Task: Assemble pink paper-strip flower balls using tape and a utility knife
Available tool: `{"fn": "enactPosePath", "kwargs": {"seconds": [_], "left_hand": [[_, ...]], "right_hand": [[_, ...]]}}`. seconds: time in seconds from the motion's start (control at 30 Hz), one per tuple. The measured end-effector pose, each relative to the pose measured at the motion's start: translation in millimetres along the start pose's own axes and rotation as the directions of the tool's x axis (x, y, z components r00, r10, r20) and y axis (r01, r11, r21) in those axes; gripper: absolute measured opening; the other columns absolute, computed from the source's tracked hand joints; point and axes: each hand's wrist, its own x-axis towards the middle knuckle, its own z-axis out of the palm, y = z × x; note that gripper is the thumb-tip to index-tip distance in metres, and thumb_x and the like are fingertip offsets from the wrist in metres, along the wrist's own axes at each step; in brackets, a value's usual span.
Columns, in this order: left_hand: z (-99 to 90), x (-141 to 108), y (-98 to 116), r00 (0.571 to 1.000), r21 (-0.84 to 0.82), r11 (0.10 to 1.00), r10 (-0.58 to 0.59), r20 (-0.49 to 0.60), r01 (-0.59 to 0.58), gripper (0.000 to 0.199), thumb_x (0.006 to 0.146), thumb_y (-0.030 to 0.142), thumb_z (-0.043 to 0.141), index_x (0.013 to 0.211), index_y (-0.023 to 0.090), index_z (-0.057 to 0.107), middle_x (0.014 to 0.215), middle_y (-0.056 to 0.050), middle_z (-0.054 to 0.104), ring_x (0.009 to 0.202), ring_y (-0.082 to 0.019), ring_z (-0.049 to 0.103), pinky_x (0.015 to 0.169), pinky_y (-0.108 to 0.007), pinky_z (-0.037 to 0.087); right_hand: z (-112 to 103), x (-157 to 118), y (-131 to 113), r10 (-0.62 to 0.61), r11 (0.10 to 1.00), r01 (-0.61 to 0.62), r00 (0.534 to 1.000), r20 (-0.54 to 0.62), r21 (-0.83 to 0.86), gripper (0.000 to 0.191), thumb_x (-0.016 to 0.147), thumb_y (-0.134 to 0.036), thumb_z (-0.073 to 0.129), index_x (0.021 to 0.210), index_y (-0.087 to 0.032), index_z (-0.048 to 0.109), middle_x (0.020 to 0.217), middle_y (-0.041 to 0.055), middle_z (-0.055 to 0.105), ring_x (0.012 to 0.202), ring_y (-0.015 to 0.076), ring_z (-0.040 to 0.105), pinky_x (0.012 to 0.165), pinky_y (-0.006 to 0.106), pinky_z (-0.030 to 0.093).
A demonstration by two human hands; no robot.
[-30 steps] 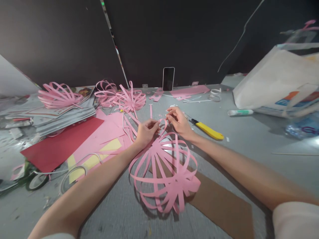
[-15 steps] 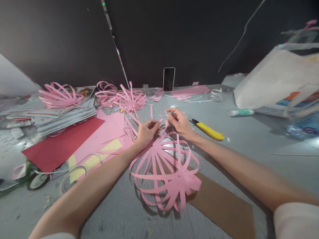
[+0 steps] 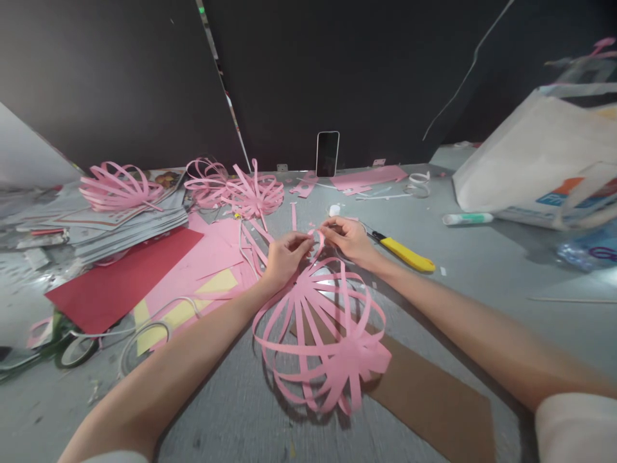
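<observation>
A pink paper strip ball (image 3: 354, 354) lies in front of me, its far end near my hands. My left hand (image 3: 288, 257) pinches a small pink paper loop (image 3: 320, 243) that rises from the ball's far end. My right hand (image 3: 348, 240) has its fingertips closed on the other side of that same loop. Under the ball's near right part is a piece of brown cardboard (image 3: 434, 399). Just right of my right hand rests a yellow cutter (image 3: 407, 253).
Pink strip balls (image 3: 255, 193) and stacked papers (image 3: 125, 235) lie at the left, with red paper (image 3: 120, 283) and green scissors (image 3: 77, 347). A phone (image 3: 327, 154) stands at the back. A white bag (image 3: 525, 154) and a glue tube (image 3: 467, 219) are right.
My right hand has come down and left to the small loop, its fingers now closed on it. A small white piece beyond it has come into fuller view. My left hand is nearly unchanged.
</observation>
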Motion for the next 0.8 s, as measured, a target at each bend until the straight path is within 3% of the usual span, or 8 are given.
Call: {"fn": "enactPosePath", "kwargs": {"seconds": [0.13,0.33,0.8], "left_hand": [[-0.1,-1.4,-2.1,0.999,0.039,0.998,0.051,-0.001,-0.051,0.033,0.087,0.048,0.076,0.099,0.018,0.078,0.081,-0.004,0.076,0.071,-0.016,0.069,0.066,-0.027,0.054],[0.3,-1.4,-0.4,0.998,0.060,0.997,0.051,-0.034,-0.049,0.041,0.086,0.053,0.077,0.108,0.018,0.077,0.076,-0.003,0.075,0.066,-0.015,0.068,0.064,-0.026,0.053],[-0.6,-1.7,-2.5,0.995,0.121,0.988,0.100,-0.025,-0.097,0.029,0.091,0.046,0.073,0.095,0.017,0.075,0.081,-0.005,0.075,0.070,-0.016,0.069,0.068,-0.027,0.054]], "right_hand": [[1.1,-1.2,-4.4,0.005,1.000,-0.005,0.995,0.098,-0.009,0.046,0.091,-0.065,0.068,0.094,-0.019,0.070,0.063,-0.0025,0.053,0.056,0.0123,0.046,0.051,0.027,0.037],[1.4,-2.5,-5.3,0.006,0.999,-0.001,0.993,0.116,-0.037,0.047,0.092,-0.065,0.066,0.093,-0.018,0.071,0.063,-0.0027,0.053,0.056,0.0126,0.046,0.052,0.027,0.038],[2.9,-4.1,0.5,0.027,0.999,-0.032,0.983,0.181,0.028,0.041,0.092,-0.059,0.070,0.097,-0.019,0.071,0.071,0.0003,0.065,0.062,0.0146,0.058,0.059,0.028,0.045]]}}
